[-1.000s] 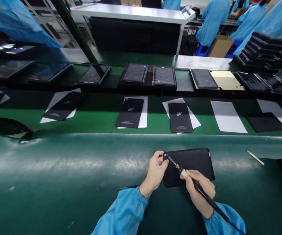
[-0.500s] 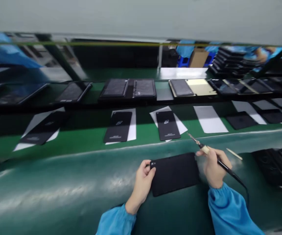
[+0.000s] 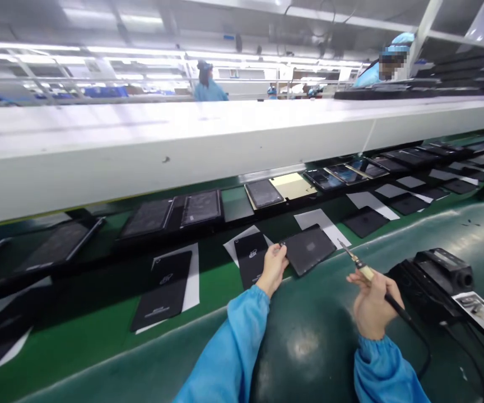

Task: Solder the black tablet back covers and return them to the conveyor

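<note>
- Being pinched at its left corner by the left hand (image 3: 273,270), a black tablet (image 3: 308,249) lies with its long axis slanting up-right
- A soldering iron (image 3: 362,267) is pinched in the right hand (image 3: 372,305), tip aimed up-left, just right of the tablet

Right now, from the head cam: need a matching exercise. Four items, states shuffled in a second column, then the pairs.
Items:
1. Left hand
2. Right hand
3. Black tablet
4. Soldering iron

States:
A. Lying partly on a white sheet at the belt's edge
B. Slanted, metal tip pointing forward
C. Gripping the tablet's corner
D. Pinching a tool, off to the right of the tablet

Pairs: 1-C, 2-D, 3-A, 4-B
</note>
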{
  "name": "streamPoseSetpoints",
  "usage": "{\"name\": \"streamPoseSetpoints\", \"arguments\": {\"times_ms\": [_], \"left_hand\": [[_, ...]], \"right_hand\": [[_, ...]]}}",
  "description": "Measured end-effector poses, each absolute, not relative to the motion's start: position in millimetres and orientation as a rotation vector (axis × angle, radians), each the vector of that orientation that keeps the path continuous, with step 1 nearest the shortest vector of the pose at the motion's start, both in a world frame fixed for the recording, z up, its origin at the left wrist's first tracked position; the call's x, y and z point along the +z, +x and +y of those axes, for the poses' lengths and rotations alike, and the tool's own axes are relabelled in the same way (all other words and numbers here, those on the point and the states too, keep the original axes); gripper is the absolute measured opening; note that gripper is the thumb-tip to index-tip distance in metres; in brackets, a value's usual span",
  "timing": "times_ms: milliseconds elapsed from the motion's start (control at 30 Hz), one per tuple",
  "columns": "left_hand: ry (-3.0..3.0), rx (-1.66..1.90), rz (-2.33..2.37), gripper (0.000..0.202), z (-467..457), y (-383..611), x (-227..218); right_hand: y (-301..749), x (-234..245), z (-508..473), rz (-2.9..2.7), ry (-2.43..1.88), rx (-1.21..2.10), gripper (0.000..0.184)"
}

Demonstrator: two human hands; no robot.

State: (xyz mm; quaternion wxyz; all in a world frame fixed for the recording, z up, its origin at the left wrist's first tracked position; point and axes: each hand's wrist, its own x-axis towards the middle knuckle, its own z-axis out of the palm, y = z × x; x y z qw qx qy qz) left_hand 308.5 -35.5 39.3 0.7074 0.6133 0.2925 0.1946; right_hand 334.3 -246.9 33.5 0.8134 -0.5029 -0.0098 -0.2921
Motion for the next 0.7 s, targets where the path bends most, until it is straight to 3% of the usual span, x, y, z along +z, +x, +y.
{"name": "streamPoseSetpoints", "arguments": {"times_ms": [133, 233, 500, 700], "left_hand": [[1.776, 0.486, 0.744, 0.065, -18.9, 323.2, 38.9], [2.386, 0.320, 1.012, 0.080, -3.7, 314.2, 27.3], [2.617, -0.020, 1.235, 0.086, 4.9, 315.9, 16.4], [2.626, 0.228, 1.221, 0.081, 2.6, 315.8, 26.4]], "right_hand": [[337.1, 27.5, -245.5, -0.007, -1.085, -0.594, 0.021], [335.5, 23.7, -244.2, -0.014, -1.130, -0.570, 0.023], [332.3, 20.8, -244.5, 0.018, -1.167, -0.464, 0.026], [335.3, 18.4, -243.5, 0.012, -1.185, -0.426, 0.031]]}}
